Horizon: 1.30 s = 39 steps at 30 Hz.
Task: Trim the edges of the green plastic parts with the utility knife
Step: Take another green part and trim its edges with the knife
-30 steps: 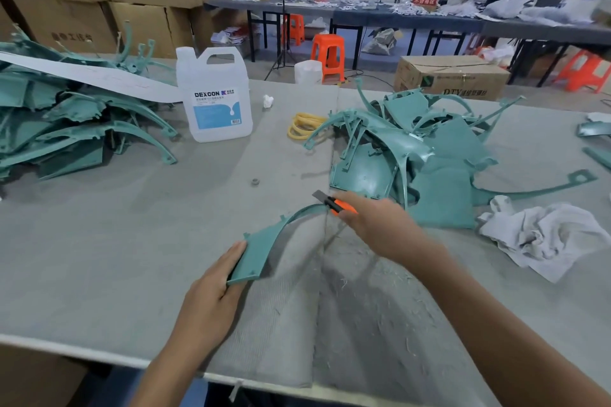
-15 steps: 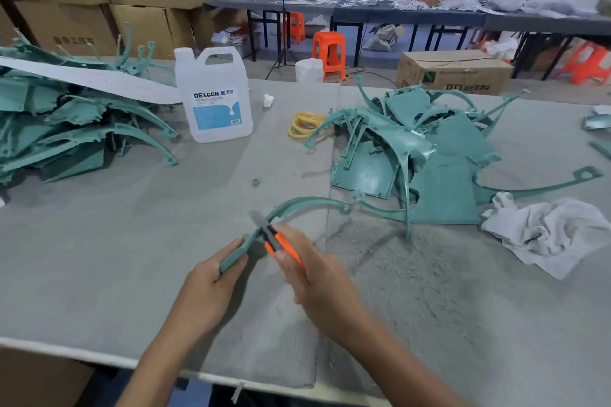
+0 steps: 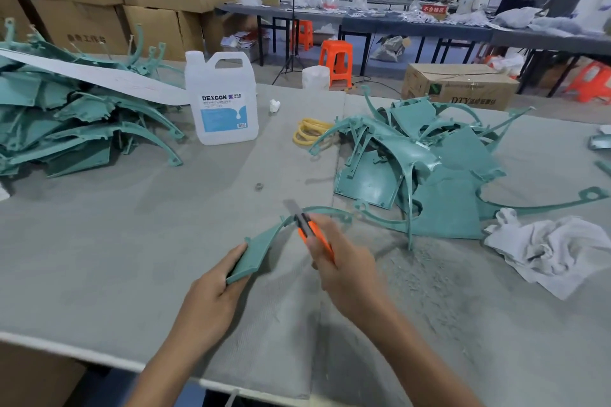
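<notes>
Near the front edge of the table (image 3: 99,241), a little left of centre, the left hand (image 3: 211,301) grips the broad flat end of a curved green plastic part (image 3: 261,246), its fingers (image 3: 233,258) curled round that end. From there the part's long axis runs away and to the right, narrowing into a thin arc that bends over toward the right-hand pile of green parts (image 3: 446,175). The right hand (image 3: 344,271) is closed round the orange handle of the utility knife (image 3: 312,235). That hand is motion-blurred, so exactly how its fingers lie cannot be told. The knife points away and slightly left, its extended blade crossing the arc at about the middle of the part's length, just beyond the left hand's hold. Whether the edge is biting into the plastic or only lying against it is not clear. The stretch left to trim appears to be the far, thin arm, which lies ahead and to the right of the blade and is nearer the right hand. Any stroke would probably follow the curve away from the holding hand, whose fingers sit close behind the blade. Pale shavings (image 3: 423,271) lie on the table to the right of the hands, and a second pile (image 3: 66,129) sits far left.
</notes>
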### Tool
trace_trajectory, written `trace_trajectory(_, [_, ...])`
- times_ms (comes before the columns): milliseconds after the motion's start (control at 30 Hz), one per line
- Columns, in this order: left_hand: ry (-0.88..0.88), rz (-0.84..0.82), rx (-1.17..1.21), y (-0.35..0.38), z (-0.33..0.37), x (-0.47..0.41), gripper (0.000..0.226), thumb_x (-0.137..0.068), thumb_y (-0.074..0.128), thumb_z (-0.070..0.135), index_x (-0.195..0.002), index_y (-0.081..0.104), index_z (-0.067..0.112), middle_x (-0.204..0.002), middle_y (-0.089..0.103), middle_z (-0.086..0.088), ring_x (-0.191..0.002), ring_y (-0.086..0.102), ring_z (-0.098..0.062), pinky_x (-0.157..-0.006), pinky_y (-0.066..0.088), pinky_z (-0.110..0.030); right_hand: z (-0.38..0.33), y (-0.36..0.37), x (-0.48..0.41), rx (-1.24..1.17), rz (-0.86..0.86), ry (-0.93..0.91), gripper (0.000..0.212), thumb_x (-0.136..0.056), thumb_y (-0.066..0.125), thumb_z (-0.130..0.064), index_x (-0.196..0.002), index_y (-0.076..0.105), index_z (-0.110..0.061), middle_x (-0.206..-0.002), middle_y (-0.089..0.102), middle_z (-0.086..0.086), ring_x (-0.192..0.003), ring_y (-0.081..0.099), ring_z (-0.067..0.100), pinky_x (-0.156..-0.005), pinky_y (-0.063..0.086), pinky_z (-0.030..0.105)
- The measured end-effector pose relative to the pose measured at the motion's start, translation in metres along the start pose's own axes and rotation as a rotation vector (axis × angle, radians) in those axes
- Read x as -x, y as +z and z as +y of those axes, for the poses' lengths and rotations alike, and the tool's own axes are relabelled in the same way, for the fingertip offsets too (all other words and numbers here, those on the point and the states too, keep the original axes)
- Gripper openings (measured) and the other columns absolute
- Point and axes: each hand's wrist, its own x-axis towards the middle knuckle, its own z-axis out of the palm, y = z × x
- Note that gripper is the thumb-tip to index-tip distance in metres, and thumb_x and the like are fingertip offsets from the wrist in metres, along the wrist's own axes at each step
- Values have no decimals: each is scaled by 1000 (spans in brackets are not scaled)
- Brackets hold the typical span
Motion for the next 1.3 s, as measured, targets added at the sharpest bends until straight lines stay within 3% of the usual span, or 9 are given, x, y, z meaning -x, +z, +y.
trace_trajectory(100, [-5,1,-6,0,1,1,47,-101,58,30,-147,49,38,-140,52,28,-130,51,-2,-103,42,-23,-12,5,14,37,-116,-104,40,-102,32,-61,-141,36,-56,-85,69,-7,-72,67,18,-68,56,38])
trace_trajectory(267, [-5,-17,6,-1,3,4,50,-102,56,26,-149,45,40,-141,47,31,-134,48,-3,-108,41,-25,13,-24,-6,265,-1,10,35,-108,37,-47,-143,42,-47,-98,60,-5,-85,61,20,-73,50,35])
trace_trajectory(433, [-6,31,6,7,1,7,51,-100,58,25,-149,46,35,-147,47,24,-137,46,-6,-112,40,-30,45,-65,12,531,-285,65,39,-106,39,-52,-145,41,-47,-113,58,-6,-104,61,22,-84,50,39])
trace_trajectory(700, [4,68,-31,9,2,10,52,-97,61,24,-146,49,36,-147,50,21,-135,49,-7,-111,42,-39,84,-90,36,494,-287,161,31,-101,45,-57,-123,57,-39,-113,59,-14,-103,60,11,-85,45,30])
trace_trajectory(833, [24,78,-50,10,1,11,51,-96,62,25,-144,51,38,-145,52,23,-131,51,-6,-106,43,-31,111,-110,37,414,-116,207,29,-98,55,-52,-122,64,-37,-102,60,-16,-91,59,9,-81,45,31])
trace_trajectory(1000, [8,118,-23,11,-3,10,52,-93,65,28,-140,51,45,-135,55,32,-123,55,-3,-98,44,-27,154,-170,31,542,422,209,24,-95,62,-22,-108,74,-5,-105,70,20,-104,61,41,-94,44,47])
trace_trajectory(1133, [1,123,22,10,-1,12,58,-90,70,36,-140,44,51,-129,51,45,-117,53,10,-96,45,-25,188,-212,27,655,575,521,52,-84,50,-53,-116,66,-15,-130,56,26,-123,50,47,-103,37,58])
trace_trajectory(1200, [18,130,12,11,0,13,53,-89,70,36,-138,50,46,-130,53,41,-116,53,9,-97,45,-22,206,-227,24,615,467,779,63,-80,50,-74,-125,55,-31,-145,43,23,-133,41,47,-110,32,62])
trace_trajectory(1300, [41,141,2,13,1,14,50,-89,69,24,-134,56,41,-127,51,41,-118,54,4,-93,39,-9,228,-234,22,506,203,922,87,-76,43,-85,-138,50,-25,-142,49,24,-124,50,45,-105,42,58])
